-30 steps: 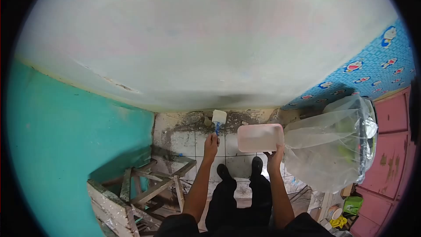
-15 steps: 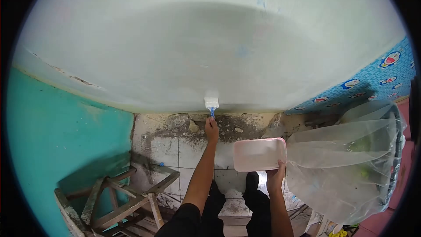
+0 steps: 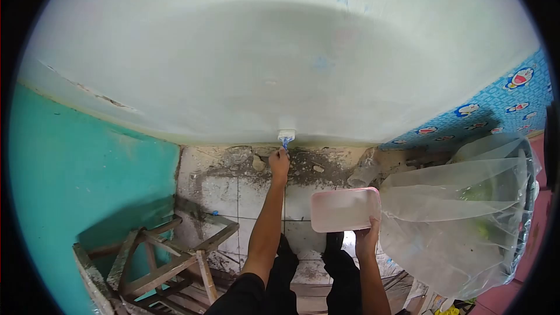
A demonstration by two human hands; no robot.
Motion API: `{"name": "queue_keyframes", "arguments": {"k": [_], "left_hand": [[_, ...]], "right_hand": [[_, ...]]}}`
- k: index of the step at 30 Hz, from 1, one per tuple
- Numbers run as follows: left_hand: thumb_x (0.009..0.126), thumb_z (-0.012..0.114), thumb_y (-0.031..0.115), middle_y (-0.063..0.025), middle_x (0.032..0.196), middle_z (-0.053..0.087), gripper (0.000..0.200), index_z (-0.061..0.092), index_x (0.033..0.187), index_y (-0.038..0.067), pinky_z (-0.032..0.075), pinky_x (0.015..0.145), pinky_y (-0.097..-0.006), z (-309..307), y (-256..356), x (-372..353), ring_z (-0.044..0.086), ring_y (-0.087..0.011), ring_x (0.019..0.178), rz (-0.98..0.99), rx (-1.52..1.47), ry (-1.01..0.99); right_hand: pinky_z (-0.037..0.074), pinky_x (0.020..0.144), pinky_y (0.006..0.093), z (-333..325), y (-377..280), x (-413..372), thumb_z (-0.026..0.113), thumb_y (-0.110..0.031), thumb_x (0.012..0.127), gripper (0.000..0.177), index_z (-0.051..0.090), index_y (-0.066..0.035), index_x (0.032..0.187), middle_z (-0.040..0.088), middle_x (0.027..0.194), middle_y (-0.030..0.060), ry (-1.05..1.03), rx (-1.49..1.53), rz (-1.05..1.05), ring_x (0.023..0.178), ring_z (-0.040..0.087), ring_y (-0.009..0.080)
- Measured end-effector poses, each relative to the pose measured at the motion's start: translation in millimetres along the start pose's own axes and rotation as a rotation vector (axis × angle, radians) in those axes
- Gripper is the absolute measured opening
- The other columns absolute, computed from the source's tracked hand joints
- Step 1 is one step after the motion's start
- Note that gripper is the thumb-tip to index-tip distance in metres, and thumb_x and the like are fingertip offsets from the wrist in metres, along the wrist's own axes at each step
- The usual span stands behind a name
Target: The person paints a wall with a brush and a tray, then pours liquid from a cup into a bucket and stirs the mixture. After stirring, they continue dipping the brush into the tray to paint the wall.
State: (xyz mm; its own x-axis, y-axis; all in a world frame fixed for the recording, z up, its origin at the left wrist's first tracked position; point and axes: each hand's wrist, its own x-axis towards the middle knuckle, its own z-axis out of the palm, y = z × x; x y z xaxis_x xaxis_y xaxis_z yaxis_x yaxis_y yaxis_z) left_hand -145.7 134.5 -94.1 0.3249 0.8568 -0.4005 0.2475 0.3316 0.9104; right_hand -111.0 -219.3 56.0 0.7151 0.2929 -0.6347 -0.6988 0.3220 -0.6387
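My left hand is closed round the blue handle of a paintbrush. The brush's white bristles press against the pale wall low down, just above the floor line. With my right hand I grip the near right corner of a shallow pink-rimmed rectangular tray, held level over the floor. A whitish layer covers the inside of the tray. My thumb lies at its rim, while the other fingers are hidden beneath.
A worn wooden frame stands at lower left by the turquoise wall. On the right, clear plastic sheeting drapes over a bulky object beside blue patterned wallpaper. Debris and small stones lie on the tiled floor along the wall.
The brush has shifted slightly right along the wall, and my left hand has risen a little with it, its wrist turned. The tray has dropped slightly in view, still in my right hand.
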Motion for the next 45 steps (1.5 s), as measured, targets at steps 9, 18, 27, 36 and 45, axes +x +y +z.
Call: {"name": "queue_keyframes", "arguments": {"k": [9,18,27,36,45], "left_hand": [[0.103,0.053,0.026,0.0023,0.065,0.05,0.029,0.062,0.09,0.002,0.03,0.048,-0.0202,-41,266,-149,0.04,-0.0035,0.054,0.304,-0.322,0.143],[0.106,0.047,0.022,0.0022,0.07,0.049,0.022,0.055,0.098,0.003,0.031,0.05,-0.0211,-13,208,-108,0.04,-0.0042,0.059,0.461,-0.241,0.177],[0.106,0.044,0.026,-0.0032,0.071,0.046,0.03,0.049,0.089,0.003,0.038,0.057,-0.0289,55,-39,-13,0.043,-0.0118,0.063,0.448,0.045,0.2],[0.105,0.044,0.032,-0.0084,0.068,0.051,0.035,0.057,0.093,0.001,0.04,0.057,-0.0357,50,-146,25,0.047,-0.0202,0.057,0.265,0.245,0.116],[0.101,0.05,0.028,-0.0045,0.062,0.052,0.043,0.058,0.07,-0.001,0.036,0.054,-0.035,17,-71,35,0.049,-0.016,0.056,-0.081,0.095,0.044]], "right_hand": [[0.044,0.103,0.0415,41,-53,-46,0.048,-0.033,0.097,0.054,0.041,-0.002,0.141,0.05,0.136,0.0157,-0.024,-0.023,-0.023,0.125,0.051,0.0273],[0.044,0.103,0.0404,34,-42,-30,0.048,-0.032,0.097,0.054,0.041,-0.002,0.141,0.052,0.134,0.0149,0.039,-0.012,-0.001,0.124,0.052,0.0266],[0.04,0.104,0.0397,3,-7,11,0.051,-0.027,0.096,0.054,0.036,-0.009,0.145,0.049,0.134,0.0105,0.06,0.018,0.003,0.125,0.048,0.0239],[0.04,0.105,0.0391,7,10,21,0.05,-0.03,0.098,0.051,0.04,-0.006,0.142,0.05,0.136,0.0121,0.089,0.072,-0.043,0.126,0.048,0.024],[0.041,0.104,0.0402,31,0,1,0.047,-0.031,0.1,0.048,0.042,-0.007,0.141,0.051,0.134,0.0112,0.05,0.044,-0.045,0.123,0.051,0.0239]]}}
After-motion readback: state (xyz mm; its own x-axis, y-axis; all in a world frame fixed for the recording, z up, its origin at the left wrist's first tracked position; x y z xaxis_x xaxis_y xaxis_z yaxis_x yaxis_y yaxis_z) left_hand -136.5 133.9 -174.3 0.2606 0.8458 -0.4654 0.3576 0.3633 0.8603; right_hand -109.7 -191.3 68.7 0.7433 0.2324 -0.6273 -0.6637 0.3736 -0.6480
